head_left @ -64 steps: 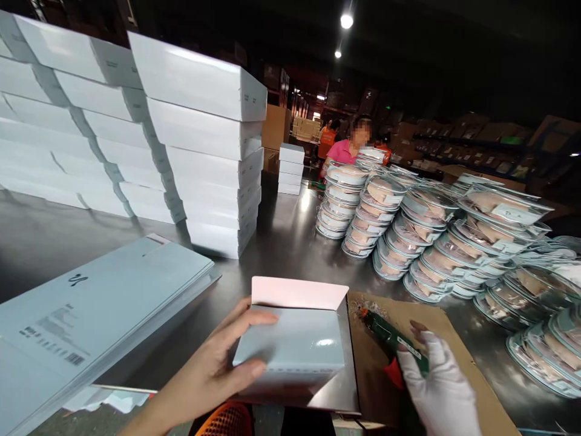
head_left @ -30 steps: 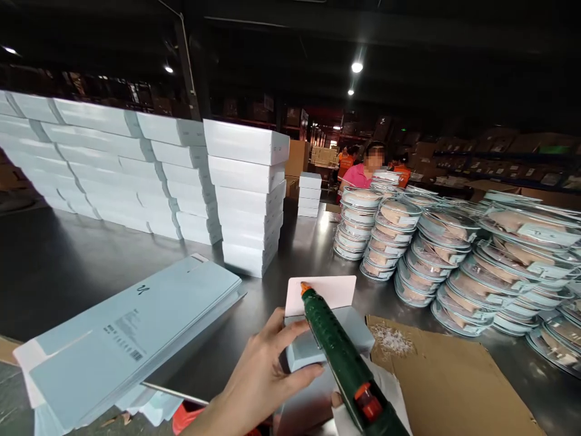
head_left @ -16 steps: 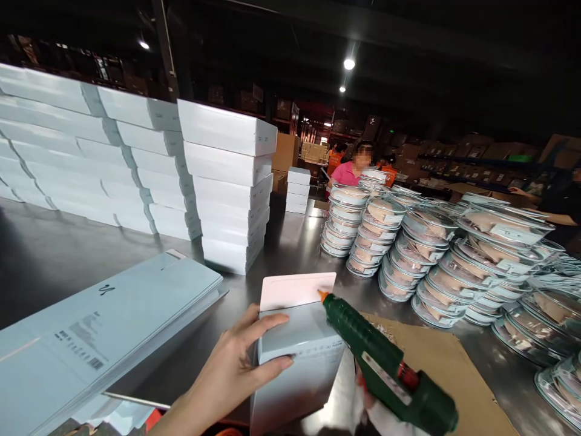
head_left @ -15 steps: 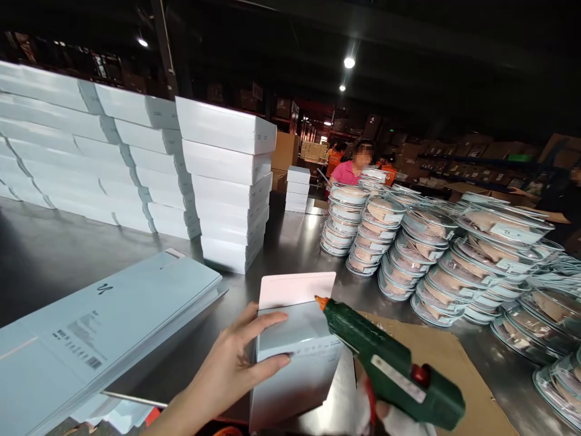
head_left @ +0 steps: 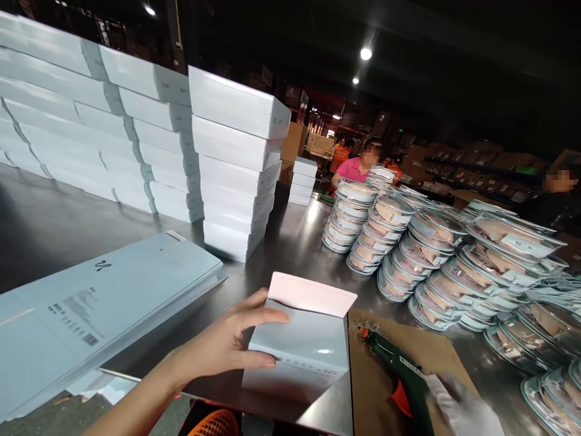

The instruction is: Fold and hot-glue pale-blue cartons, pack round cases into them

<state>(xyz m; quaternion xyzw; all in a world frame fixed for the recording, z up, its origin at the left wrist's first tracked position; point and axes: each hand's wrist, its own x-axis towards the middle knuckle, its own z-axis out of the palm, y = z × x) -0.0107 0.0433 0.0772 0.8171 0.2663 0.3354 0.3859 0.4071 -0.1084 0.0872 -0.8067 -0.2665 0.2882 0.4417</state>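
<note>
My left hand (head_left: 240,339) grips a small pale blue box (head_left: 299,345), with the thumb on its front face and fingers over its top. The box's pink-inside flap (head_left: 313,293) stands raised at the back, and a glossy spot shows on the top panel. To the right, a dark green hot glue gun (head_left: 403,369) with an orange nozzle and red trigger is over a brown cardboard sheet (head_left: 370,387). My right hand (head_left: 467,406), in a whitish glove, is at the gun's rear end, away from the trigger. Its fingers are blurred, so their grip is unclear.
Flattened pale blue cartons (head_left: 131,290) lie stacked at the left. White boxes (head_left: 231,130) form a wall behind them. Clear round packs (head_left: 390,212) stand in several piles at the right on the metal table (head_left: 276,242). A person in pink (head_left: 351,169) is beyond the table.
The glue gun has moved from the box's flap down and right over the cardboard, along with my right hand. The box, still in my left hand, has turned slightly.
</note>
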